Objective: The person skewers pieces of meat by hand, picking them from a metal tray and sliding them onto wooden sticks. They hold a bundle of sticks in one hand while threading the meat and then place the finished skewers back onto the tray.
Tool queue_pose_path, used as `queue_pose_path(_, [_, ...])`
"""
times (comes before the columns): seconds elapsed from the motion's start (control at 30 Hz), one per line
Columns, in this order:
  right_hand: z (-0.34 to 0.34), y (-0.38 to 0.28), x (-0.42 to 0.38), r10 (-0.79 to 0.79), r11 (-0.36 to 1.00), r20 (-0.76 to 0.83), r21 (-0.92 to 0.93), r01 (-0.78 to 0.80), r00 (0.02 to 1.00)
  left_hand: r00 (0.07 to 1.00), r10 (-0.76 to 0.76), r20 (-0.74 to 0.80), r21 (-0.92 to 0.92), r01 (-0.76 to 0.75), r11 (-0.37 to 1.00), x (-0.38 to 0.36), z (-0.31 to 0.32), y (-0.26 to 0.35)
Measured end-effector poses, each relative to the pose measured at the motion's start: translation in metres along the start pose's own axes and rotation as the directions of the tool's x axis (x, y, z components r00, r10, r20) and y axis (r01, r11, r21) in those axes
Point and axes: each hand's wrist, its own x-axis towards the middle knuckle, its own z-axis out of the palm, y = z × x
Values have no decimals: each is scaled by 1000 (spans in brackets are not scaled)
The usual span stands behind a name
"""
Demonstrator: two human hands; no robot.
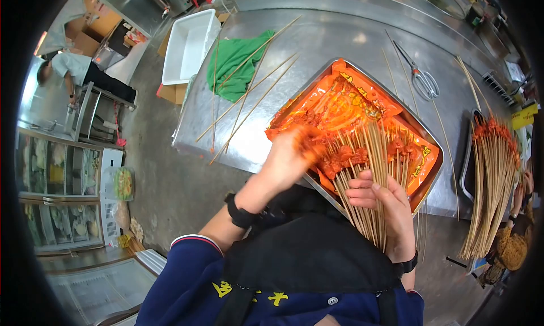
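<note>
A metal tray [429,189] on the steel table holds an orange printed plastic bag [345,108], opened out and smeared with red sauce. Many bamboo skewers [375,150], with red-coated meat pieces [347,157] on several, lie in it with their bare ends toward me. My right hand [388,204] is closed around some of the skewer sticks, thumb over them. My left hand [292,156] is over the tray's left side at the red-coated pieces. Its fingers are blurred and sauce-covered, so what they hold does not show.
Loose skewers lie across a green cloth [235,65] on the steel table [243,136]. Scissors [422,82] rest behind the tray. A dark tray [467,170] of loaded skewers [493,184] stands right. A white bin [190,45] is at the back left; another person [85,73] stands farther left.
</note>
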Motion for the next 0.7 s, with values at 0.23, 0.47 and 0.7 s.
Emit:
queue_pose_path(0.23, [4,-1,1,22,999,-34,-42,-23,999,993,33,118,694,-106,712,33,-19,-36])
queue_pose_path(0.47, [4,1,3,19,999,-35,-39,-20,999,982,-55,181,811,-118,573,38,-6,-30])
queue_pose_path(0.7, [5,2,1,11,997,-31,-72,-13,999,973,1,232,777,-186,601,34,-10,-33])
